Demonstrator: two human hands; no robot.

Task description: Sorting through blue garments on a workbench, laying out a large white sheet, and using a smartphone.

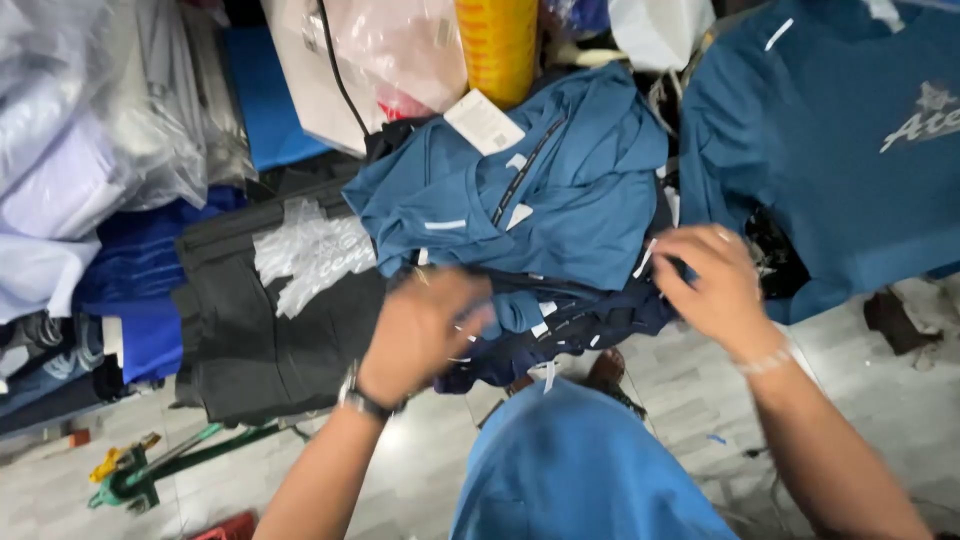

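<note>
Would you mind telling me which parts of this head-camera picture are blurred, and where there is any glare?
In the head view, the left hand is smeared by motion blur, the right hand slightly less so; the dark navy garment under them is soft too. The teal shirts behind look sharper. Glare whitens the clear plastic bags at upper left, and the pale floor shines below the left wrist.

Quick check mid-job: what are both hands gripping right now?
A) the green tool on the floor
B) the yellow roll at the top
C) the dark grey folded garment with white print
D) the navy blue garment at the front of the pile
D: the left hand and right hand both close on the navy blue garment lying under the teal-blue shirt; the dark grey folded garment lies untouched beside it.
</note>
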